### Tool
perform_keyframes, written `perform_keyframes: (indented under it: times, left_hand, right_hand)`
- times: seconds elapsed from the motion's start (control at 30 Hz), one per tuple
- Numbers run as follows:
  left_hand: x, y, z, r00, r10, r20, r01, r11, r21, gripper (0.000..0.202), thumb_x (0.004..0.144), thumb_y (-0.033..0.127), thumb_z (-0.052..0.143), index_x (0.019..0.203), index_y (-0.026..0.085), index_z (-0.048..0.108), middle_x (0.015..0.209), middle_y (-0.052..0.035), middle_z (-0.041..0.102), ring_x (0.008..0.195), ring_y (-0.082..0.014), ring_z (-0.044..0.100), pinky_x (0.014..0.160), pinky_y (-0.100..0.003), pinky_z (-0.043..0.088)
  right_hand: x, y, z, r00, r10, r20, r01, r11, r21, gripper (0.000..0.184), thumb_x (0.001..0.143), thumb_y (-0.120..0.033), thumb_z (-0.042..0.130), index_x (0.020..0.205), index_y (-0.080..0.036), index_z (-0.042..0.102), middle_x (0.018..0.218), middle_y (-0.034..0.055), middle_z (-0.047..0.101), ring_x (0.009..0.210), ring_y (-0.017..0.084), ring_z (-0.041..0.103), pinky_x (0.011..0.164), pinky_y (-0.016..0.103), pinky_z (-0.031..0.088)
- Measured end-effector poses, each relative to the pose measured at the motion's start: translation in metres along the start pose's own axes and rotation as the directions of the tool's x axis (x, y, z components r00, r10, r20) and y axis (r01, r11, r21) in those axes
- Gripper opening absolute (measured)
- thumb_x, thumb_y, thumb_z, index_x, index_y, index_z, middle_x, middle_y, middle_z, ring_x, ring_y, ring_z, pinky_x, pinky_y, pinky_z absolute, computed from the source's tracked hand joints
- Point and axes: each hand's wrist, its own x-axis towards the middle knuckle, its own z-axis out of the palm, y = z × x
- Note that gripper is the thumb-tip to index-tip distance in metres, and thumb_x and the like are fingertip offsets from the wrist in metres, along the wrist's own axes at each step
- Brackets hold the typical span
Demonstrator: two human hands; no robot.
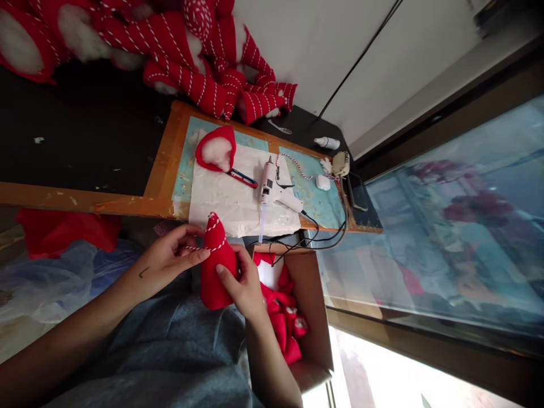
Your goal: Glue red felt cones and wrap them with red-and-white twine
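Note:
A red felt cone (216, 280) is upright over my lap, its tip wound with red-and-white cord (219, 245). My right hand (244, 283) grips the cone's lower right side, thumb across its front. On the left, my left hand (181, 252) pinches the cord between thumb and fingers, close against the cone's side. Just beyond them, a white glue gun (268, 184) stands on a white sheet (225, 195) with a clear glue stick in it. Near it lie a stuffed red cone (216, 148), its white filling facing me, and a red-and-black cutter (243, 178).
Striped red cones (178, 51) are piled at the back left. A cardboard box (312, 317) of red pieces stands below the table's right end. Dark cables (314, 235) hang over the edge. A small white bottle (326, 142), a white case (323, 182) and a phone (357, 191) lie at right.

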Motion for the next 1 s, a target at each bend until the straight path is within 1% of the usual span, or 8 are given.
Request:
perform_keyframes:
  times: [0.23, 0.43, 0.57, 0.67, 0.73, 0.83, 0.9, 1.0]
  left_hand:
    - [-0.023, 0.015, -0.005, 0.99, 0.021, -0.141, -0.003, 0.991, 0.13, 0.043, 0.081, 0.064, 0.081, 0.08, 0.023, 0.07, 0.07, 0.0027, 0.06, 0.062, -0.0159, 0.052, 0.057, -0.026, 0.04]
    - [-0.022, 0.015, -0.003, 0.988, 0.056, -0.146, -0.05, 0.998, 0.046, 0.03, 0.082, 0.054, 0.087, 0.082, 0.027, 0.073, 0.073, 0.0038, 0.065, 0.067, -0.0157, 0.056, 0.06, -0.023, 0.045]
    - [-0.02, 0.015, 0.004, 0.995, -0.048, -0.086, 0.039, 0.994, -0.1, 0.045, 0.079, 0.06, 0.089, 0.109, 0.028, 0.08, 0.088, -0.0007, 0.074, 0.08, -0.0209, 0.067, 0.071, -0.028, 0.058]
    - [-0.02, 0.015, 0.008, 0.993, -0.111, 0.033, 0.115, 0.976, -0.184, 0.055, 0.079, 0.066, 0.088, 0.117, 0.027, 0.082, 0.102, -0.0064, 0.082, 0.105, -0.0314, 0.077, 0.091, -0.037, 0.065]
    - [-0.019, 0.015, 0.009, 0.988, -0.122, 0.092, 0.14, 0.967, -0.212, 0.053, 0.079, 0.068, 0.088, 0.113, 0.027, 0.084, 0.105, -0.0069, 0.085, 0.112, -0.0349, 0.078, 0.095, -0.038, 0.066]
    - [-0.016, 0.013, 0.007, 0.989, -0.134, 0.07, 0.145, 0.97, -0.196, 0.052, 0.078, 0.066, 0.089, 0.113, 0.028, 0.085, 0.108, -0.0053, 0.086, 0.109, -0.0337, 0.079, 0.093, -0.036, 0.067]
    - [-0.014, 0.011, 0.007, 0.991, -0.132, 0.038, 0.136, 0.972, -0.19, 0.053, 0.078, 0.066, 0.09, 0.115, 0.028, 0.085, 0.109, -0.0052, 0.087, 0.107, -0.0326, 0.08, 0.093, -0.035, 0.067]
    - [-0.012, 0.013, 0.007, 0.99, -0.124, 0.072, 0.137, 0.961, -0.24, 0.056, 0.075, 0.067, 0.092, 0.114, 0.027, 0.086, 0.11, -0.0071, 0.087, 0.109, -0.034, 0.08, 0.093, -0.037, 0.068]
  right_hand:
    - [0.001, 0.01, 0.005, 0.971, -0.092, -0.223, 0.047, 0.979, -0.2, 0.04, 0.084, -0.044, 0.078, 0.117, -0.023, 0.068, 0.112, 0.0067, 0.077, 0.1, 0.026, 0.072, 0.091, 0.04, 0.056]
    - [-0.004, 0.003, 0.001, 0.999, 0.047, -0.007, -0.046, 0.99, 0.132, 0.039, 0.086, -0.053, 0.081, 0.113, -0.026, 0.071, 0.103, 0.004, 0.076, 0.092, 0.025, 0.07, 0.085, 0.038, 0.058]
    - [-0.008, 0.002, -0.001, 0.98, 0.121, 0.159, -0.171, 0.919, 0.354, 0.053, 0.082, -0.073, 0.08, 0.109, -0.027, 0.074, 0.096, 0.0032, 0.075, 0.084, 0.024, 0.069, 0.077, 0.037, 0.06]
    - [-0.011, 0.002, -0.001, 0.965, 0.142, 0.219, -0.216, 0.906, 0.364, 0.059, 0.087, -0.081, 0.068, 0.108, -0.026, 0.076, 0.096, 0.0063, 0.076, 0.087, 0.028, 0.071, 0.081, 0.042, 0.061]
    - [-0.011, 0.0, 0.0, 0.972, 0.069, 0.223, -0.141, 0.935, 0.326, 0.062, 0.093, -0.082, 0.058, 0.119, -0.028, 0.074, 0.111, 0.0081, 0.077, 0.101, 0.03, 0.072, 0.095, 0.045, 0.06]
    - [-0.01, -0.002, 0.002, 0.987, -0.008, 0.161, -0.026, 0.978, 0.205, 0.07, 0.084, -0.074, 0.079, 0.135, -0.03, 0.062, 0.133, 0.0083, 0.072, 0.118, 0.031, 0.069, 0.108, 0.047, 0.055]
    - [-0.007, -0.004, 0.004, 0.993, 0.032, 0.114, -0.048, 0.989, 0.142, 0.07, 0.075, -0.063, 0.092, 0.127, -0.028, 0.061, 0.125, 0.0072, 0.073, 0.11, 0.029, 0.07, 0.102, 0.045, 0.058]
    - [-0.006, -0.004, 0.004, 0.992, 0.056, 0.111, -0.076, 0.98, 0.184, 0.05, 0.082, -0.06, 0.086, 0.114, -0.027, 0.066, 0.112, 0.0047, 0.076, 0.102, 0.027, 0.072, 0.098, 0.042, 0.059]
